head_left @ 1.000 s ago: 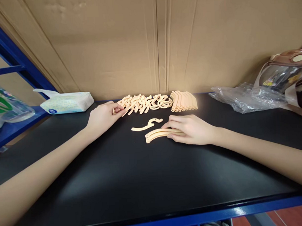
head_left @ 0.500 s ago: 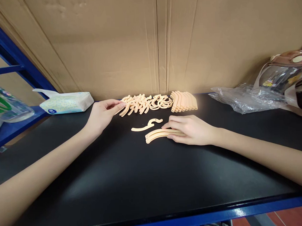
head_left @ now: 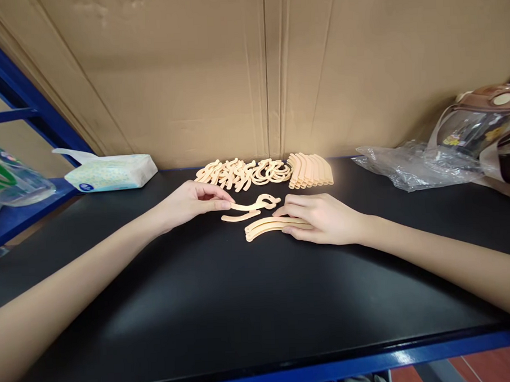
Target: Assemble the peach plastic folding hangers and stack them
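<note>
My left hand pinches the thin tail of a beige hanger hook between thumb and fingers. Its curled end points right and overlaps a second hanger hook, partly hidden beneath it. My right hand is closed around two curved beige hanger arms, side by side on the black table; their right ends are hidden under the fingers. Behind both hands lie a loose pile of more hooks and a neat row of curved hanger arms.
A tissue pack lies at the back left, near a clear bottle on a blue frame. Crumpled plastic wrap and a brown-lidded bottle are at the right. A cardboard wall closes off the table's back.
My left hand has come away from the pile, moving right and toward me with one hanger hook, now over the one on the table. The right hand has stayed in place.
</note>
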{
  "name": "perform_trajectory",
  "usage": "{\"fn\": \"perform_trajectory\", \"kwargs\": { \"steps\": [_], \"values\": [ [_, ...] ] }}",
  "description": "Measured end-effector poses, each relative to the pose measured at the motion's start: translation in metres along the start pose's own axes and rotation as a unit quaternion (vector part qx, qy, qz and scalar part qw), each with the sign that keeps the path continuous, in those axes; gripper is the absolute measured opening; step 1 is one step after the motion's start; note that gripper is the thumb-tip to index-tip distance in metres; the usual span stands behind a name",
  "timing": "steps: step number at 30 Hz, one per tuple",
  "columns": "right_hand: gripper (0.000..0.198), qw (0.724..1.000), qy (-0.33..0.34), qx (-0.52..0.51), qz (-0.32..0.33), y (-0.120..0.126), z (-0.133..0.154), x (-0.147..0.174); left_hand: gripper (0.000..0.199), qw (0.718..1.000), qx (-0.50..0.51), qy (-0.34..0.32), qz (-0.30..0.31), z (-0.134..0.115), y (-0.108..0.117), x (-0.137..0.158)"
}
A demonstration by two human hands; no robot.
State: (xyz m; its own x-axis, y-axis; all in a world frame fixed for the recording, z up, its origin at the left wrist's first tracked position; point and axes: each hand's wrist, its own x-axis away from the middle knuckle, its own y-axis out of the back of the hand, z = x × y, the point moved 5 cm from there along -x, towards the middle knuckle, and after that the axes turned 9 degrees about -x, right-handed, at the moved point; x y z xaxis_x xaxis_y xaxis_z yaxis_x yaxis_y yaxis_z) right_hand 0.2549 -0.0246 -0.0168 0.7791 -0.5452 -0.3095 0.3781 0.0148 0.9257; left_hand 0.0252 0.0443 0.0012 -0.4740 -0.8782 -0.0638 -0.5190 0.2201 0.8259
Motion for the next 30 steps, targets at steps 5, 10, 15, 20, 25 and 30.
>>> {"fn": "perform_trajectory", "kwargs": {
  "steps": [5, 10, 15, 20, 25, 30],
  "values": [
    [0.030, 1.000, -0.009, -0.002, 0.003, -0.001, -0.001, 0.000, 0.024, 0.998, -0.023, -0.009, 0.053, 0.001, -0.003, 0.000],
    [0.038, 1.000, -0.023, -0.014, 0.006, 0.001, -0.001, 0.001, 0.029, 0.994, -0.065, 0.009, 0.088, 0.003, -0.005, 0.003],
    [0.036, 0.990, -0.077, -0.061, -0.105, 0.009, -0.005, 0.002, 0.029, 0.991, -0.063, -0.027, 0.111, 0.001, -0.008, 0.003],
    [0.024, 0.986, -0.092, -0.061, -0.125, 0.006, -0.012, 0.001, 0.028, 0.990, -0.057, -0.037, 0.125, 0.000, -0.010, 0.003],
    [0.024, 0.989, -0.081, -0.091, -0.087, 0.003, -0.012, 0.000, 0.029, 0.989, -0.066, -0.046, 0.124, -0.003, -0.010, 0.004],
    [0.030, 0.989, -0.061, -0.107, -0.079, 0.004, -0.007, 0.000, 0.038, 0.991, -0.089, -0.069, 0.076, -0.008, -0.008, 0.005]
  ]
}}
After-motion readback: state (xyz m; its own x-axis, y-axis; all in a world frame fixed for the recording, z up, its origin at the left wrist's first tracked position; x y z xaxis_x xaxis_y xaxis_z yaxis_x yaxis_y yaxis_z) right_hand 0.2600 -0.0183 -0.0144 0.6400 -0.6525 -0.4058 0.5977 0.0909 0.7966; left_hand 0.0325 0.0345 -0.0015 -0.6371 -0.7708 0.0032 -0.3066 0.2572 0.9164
